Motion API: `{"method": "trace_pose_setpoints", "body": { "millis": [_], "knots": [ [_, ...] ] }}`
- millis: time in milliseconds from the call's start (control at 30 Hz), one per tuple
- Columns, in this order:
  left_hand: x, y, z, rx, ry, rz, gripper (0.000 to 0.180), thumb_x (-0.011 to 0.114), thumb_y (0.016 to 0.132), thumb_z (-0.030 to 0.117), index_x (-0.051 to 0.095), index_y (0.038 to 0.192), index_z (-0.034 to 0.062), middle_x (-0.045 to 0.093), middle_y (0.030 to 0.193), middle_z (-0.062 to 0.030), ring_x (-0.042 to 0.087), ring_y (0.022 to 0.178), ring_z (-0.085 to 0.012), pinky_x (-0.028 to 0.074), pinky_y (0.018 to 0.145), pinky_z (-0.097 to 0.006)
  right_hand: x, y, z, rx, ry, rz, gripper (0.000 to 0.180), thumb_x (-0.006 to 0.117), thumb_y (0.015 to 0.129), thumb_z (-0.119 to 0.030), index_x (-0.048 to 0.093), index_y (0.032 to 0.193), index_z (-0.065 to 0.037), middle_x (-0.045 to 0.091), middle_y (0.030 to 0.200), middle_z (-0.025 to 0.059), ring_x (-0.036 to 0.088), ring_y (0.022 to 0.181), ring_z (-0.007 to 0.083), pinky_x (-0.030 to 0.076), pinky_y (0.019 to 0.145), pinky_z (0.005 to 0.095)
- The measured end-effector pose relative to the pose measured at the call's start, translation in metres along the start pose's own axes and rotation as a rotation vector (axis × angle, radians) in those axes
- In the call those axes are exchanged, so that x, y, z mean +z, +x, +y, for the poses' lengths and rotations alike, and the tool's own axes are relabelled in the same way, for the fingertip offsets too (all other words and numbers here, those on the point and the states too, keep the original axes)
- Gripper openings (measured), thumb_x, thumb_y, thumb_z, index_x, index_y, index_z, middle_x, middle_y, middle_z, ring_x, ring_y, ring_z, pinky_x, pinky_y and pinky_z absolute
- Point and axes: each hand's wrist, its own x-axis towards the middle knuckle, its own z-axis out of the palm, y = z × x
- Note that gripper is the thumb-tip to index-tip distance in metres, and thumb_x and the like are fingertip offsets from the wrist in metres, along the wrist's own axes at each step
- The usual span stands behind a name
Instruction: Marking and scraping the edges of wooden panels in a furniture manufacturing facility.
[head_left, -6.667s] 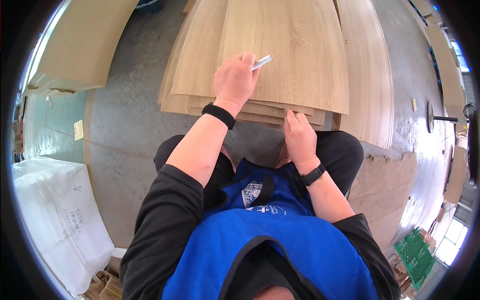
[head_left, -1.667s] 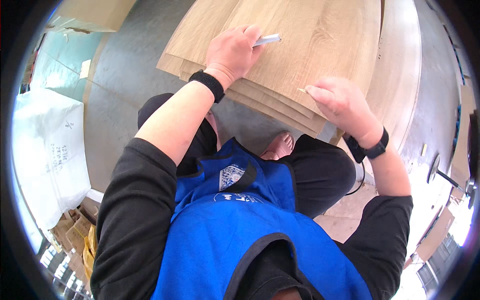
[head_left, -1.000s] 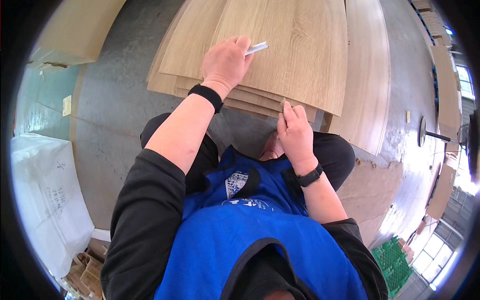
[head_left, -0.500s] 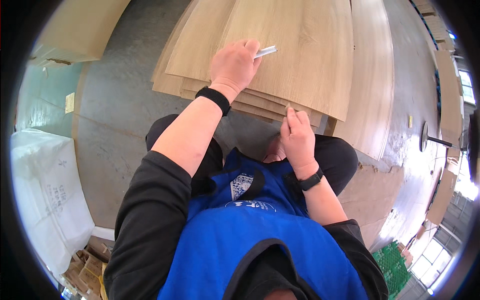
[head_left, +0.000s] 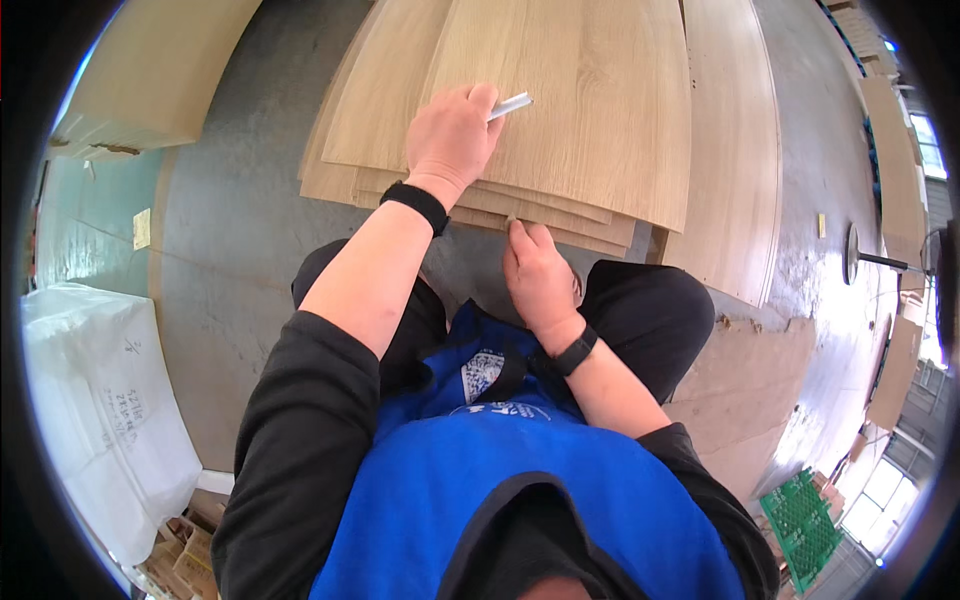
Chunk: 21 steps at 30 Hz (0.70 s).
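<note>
My left hand [head_left: 452, 135] rests on top of a stack of light wood veneer sheets [head_left: 590, 100] and grips a slim white pen-like tool [head_left: 510, 105] that points right. My right hand [head_left: 538, 275] is at the near edge of the stack, fingertips pinched on a sheet's edge [head_left: 512, 218]. Both wrists carry black bands. I am crouched over the stack in a blue apron [head_left: 500, 480].
The sheets lie on a grey concrete floor [head_left: 230, 220]. More boards [head_left: 160, 70] lie at the upper left, a white wrapped bundle [head_left: 100, 400] at the left, a green crate [head_left: 800, 515] at the lower right, and a black stand [head_left: 865, 258] at the right.
My right hand swung out to the right, came back to the stack's near edge and has now closed its fingertips on a sheet's edge. My left hand stayed on top with the pen.
</note>
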Motion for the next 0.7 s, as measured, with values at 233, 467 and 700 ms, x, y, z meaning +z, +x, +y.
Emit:
{"method": "trace_pose_setpoints", "body": {
  "millis": [233,467,700],
  "knots": [
    [-0.005,-0.003,-0.002,-0.028,0.022,-0.037,0.015,0.062,0.084,0.024,0.054,0.087,0.0124,0.062,0.084,-0.0040,0.061,0.081,-0.0274,0.050,0.066,-0.042,-0.036,0.017,0.020,0.080,-0.048,0.175,0.027,0.058,0.087,-0.011,0.059,0.111,0.000,0.052,0.083,0.0113,0.059,0.070,0.0280,0.051,0.055,0.0364],
    [-0.004,-0.003,0.004,-0.025,0.003,-0.023,0.014,0.062,0.084,0.023,0.053,0.085,0.0125,0.062,0.084,-0.0036,0.061,0.081,-0.0274,0.050,0.066,-0.042,-0.022,0.019,0.015,0.093,-0.179,0.107,0.026,0.058,0.086,-0.010,0.060,0.110,-0.002,0.052,0.082,0.0098,0.060,0.067,0.0263,0.052,0.054,0.0338],
    [0.000,-0.002,-0.002,-0.016,0.005,-0.008,0.015,0.062,0.084,0.024,0.053,0.085,0.0126,0.062,0.084,-0.0040,0.062,0.080,-0.0273,0.050,0.064,-0.041,-0.015,0.022,0.001,0.099,-0.095,0.092,0.025,0.056,0.087,-0.010,0.059,0.110,-0.002,0.053,0.085,0.0113,0.059,0.070,0.0306,0.051,0.057,0.0376]
  ]
}}
